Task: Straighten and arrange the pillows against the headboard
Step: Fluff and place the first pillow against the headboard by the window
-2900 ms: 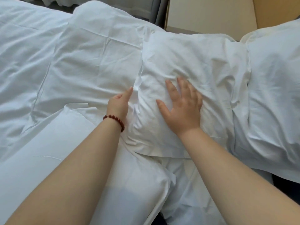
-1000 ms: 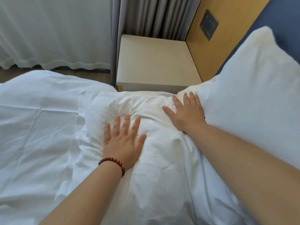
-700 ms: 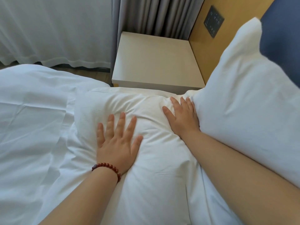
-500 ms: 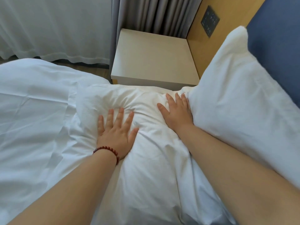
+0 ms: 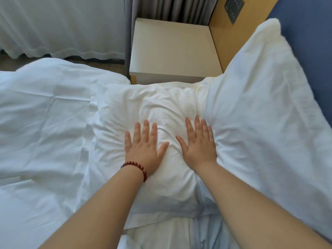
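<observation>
On the flat pillow (image 5: 143, 108) beside the propped pillow (image 5: 260, 97), the right hand (image 5: 198, 142) has been drawn back level with the left hand (image 5: 143, 148), fingers spread flat, gripping nothing, so smoothing appears nearly done.

— What did the person have on?

— Very little showed. Both forearms were bare right up to where the picture cut them off; no sleeve came into view.

— Any jewellery?

— One piece: a dark red bracelet of small round beads (image 5: 136, 167) sat around the wrist of the left hand (image 5: 143, 146). The beads looked glossy and much alike in size.

— And the other side?

— The right hand (image 5: 198, 143) and its wrist were bare. No ring showed on any finger, and the nails were short and unpainted.
</observation>
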A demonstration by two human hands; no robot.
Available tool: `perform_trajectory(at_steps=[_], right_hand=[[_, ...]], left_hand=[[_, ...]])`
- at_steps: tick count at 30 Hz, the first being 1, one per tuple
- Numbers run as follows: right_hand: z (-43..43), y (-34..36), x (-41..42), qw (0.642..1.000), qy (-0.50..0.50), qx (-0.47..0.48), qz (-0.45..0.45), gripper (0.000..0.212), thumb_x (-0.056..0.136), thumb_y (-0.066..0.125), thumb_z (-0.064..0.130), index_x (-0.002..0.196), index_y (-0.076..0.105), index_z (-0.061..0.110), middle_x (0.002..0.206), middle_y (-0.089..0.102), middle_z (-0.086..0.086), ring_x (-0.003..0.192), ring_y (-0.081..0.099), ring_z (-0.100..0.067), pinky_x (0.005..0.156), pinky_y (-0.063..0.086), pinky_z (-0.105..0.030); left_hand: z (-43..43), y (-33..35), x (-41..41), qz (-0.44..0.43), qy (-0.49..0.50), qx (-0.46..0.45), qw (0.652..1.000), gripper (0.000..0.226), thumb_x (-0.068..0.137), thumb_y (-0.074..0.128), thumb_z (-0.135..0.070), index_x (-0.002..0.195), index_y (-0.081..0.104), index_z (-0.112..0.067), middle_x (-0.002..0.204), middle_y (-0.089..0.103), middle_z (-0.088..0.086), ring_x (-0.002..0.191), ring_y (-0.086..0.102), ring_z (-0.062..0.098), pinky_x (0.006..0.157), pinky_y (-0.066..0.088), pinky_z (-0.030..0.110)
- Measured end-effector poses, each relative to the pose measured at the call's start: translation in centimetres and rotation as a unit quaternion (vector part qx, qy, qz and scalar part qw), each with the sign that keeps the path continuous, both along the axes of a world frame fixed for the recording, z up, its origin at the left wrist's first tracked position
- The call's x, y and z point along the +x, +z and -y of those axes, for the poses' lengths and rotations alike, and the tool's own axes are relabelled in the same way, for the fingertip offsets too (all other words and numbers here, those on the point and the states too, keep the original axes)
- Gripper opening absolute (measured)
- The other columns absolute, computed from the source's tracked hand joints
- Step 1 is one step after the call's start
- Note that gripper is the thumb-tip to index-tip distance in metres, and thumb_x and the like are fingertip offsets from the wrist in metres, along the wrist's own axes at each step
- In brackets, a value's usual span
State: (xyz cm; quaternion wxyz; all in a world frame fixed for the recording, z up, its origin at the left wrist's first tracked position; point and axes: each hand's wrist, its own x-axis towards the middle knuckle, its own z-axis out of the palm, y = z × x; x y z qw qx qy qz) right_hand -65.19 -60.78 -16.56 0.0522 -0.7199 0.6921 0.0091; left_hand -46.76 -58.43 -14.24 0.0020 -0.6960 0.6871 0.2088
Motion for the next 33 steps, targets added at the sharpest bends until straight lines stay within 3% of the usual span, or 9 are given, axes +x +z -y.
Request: perform_trajectory(at_steps=[6, 9, 15, 18, 22, 25, 29, 33], right_hand=[[-3.9, 2.8, -0.4, 0.998, 0.015, 0.048, 0.046, 0.083, 0.082, -0.004, 0.07, 0.156, -0.006, 0.034, 0.165, -0.014, -0.003, 0.151, -0.014, -0.023, 0.12, -0.011, -0.037], [-8.4, 2.2, -0.4, 0.998, 0.025, 0.051, 0.013, 0.075, 0.087, -0.004, 0.068, 0.153, -0.017, 0.033, 0.162, -0.022, -0.001, 0.15, -0.02, -0.021, 0.119, -0.017, -0.035], [-7.3, -0.9, 0.3, 0.997, 0.009, 0.069, -0.034, 0.075, 0.085, -0.011, 0.067, 0.147, -0.026, 0.028, 0.162, -0.025, -0.008, 0.148, -0.026, -0.023, 0.113, -0.027, -0.034], [-9.1, -0.5, 0.3, 0.998, -0.002, 0.057, -0.022, 0.078, 0.086, -0.008, 0.064, 0.154, -0.014, 0.026, 0.164, -0.016, -0.007, 0.15, -0.018, -0.023, 0.115, -0.023, -0.033], [-15.3, 2.4, -0.9, 0.999, -0.002, 0.044, 0.023, 0.073, 0.09, 0.012, 0.056, 0.157, 0.015, 0.027, 0.165, 0.004, -0.01, 0.152, -0.002, -0.025, 0.12, -0.008, -0.036], [-19.1, 4.9, -1.2, 0.998, -0.017, 0.003, 0.064, 0.065, 0.095, 0.029, 0.053, 0.154, 0.028, 0.027, 0.164, 0.014, -0.01, 0.152, 0.004, -0.024, 0.123, 0.004, -0.042], [-18.5, 9.6, -1.9, 0.984, -0.021, -0.155, 0.087, 0.056, 0.095, 0.048, 0.042, 0.145, 0.046, 0.017, 0.156, 0.035, -0.015, 0.147, 0.025, -0.033, 0.117, 0.026, -0.051], [-16.1, 15.3, -4.3, 0.96, -0.028, -0.277, 0.034, 0.053, 0.094, 0.057, 0.038, 0.141, 0.052, 0.014, 0.151, 0.042, -0.017, 0.143, 0.033, -0.036, 0.116, 0.027, -0.05]], left_hand=[[-4.0, 1.0, 1.1, 0.024, -0.024, 0.023, 0.999, 0.071, 0.093, 0.002, -0.063, 0.152, -0.017, -0.029, 0.16, -0.024, -0.002, 0.145, -0.026, 0.019, 0.118, -0.015, 0.048], [-6.0, 1.1, 0.0, 0.019, -0.008, 0.024, 0.999, 0.071, 0.093, -0.001, -0.062, 0.151, -0.021, -0.028, 0.159, -0.027, -0.002, 0.144, -0.03, 0.02, 0.116, -0.019, 0.049], [-5.8, -0.2, -0.7, 0.039, -0.009, 0.005, 0.999, 0.075, 0.093, 0.002, -0.065, 0.15, -0.024, -0.025, 0.158, -0.03, 0.001, 0.143, -0.032, 0.023, 0.115, -0.019, 0.051], [-7.8, -0.3, 0.3, 0.048, -0.044, -0.007, 0.998, 0.076, 0.093, 0.006, -0.066, 0.151, -0.022, -0.026, 0.16, -0.026, 0.001, 0.145, -0.027, 0.023, 0.117, -0.016, 0.048], [-12.3, 0.3, 0.9, 0.059, -0.058, -0.003, 0.997, 0.074, 0.093, 0.006, -0.064, 0.151, -0.021, -0.028, 0.16, -0.024, 0.0, 0.146, -0.026, 0.024, 0.117, -0.016, 0.048], [-12.5, 1.9, -1.1, 0.002, -0.058, -0.002, 0.998, 0.069, 0.095, 0.008, -0.062, 0.151, -0.019, -0.033, 0.16, -0.024, -0.004, 0.146, -0.024, 0.025, 0.116, -0.015, 0.051], [-9.7, 4.1, -5.9, -0.112, -0.057, -0.04, 0.991, 0.06, 0.1, 0.012, -0.052, 0.153, -0.011, -0.033, 0.162, -0.015, -0.004, 0.148, -0.019, 0.021, 0.12, -0.008, 0.048], [-5.8, 6.1, -11.1, -0.245, -0.029, -0.08, 0.966, 0.057, 0.102, 0.012, -0.047, 0.155, -0.002, -0.03, 0.164, -0.006, -0.004, 0.15, -0.01, 0.016, 0.121, -0.004, 0.042]])
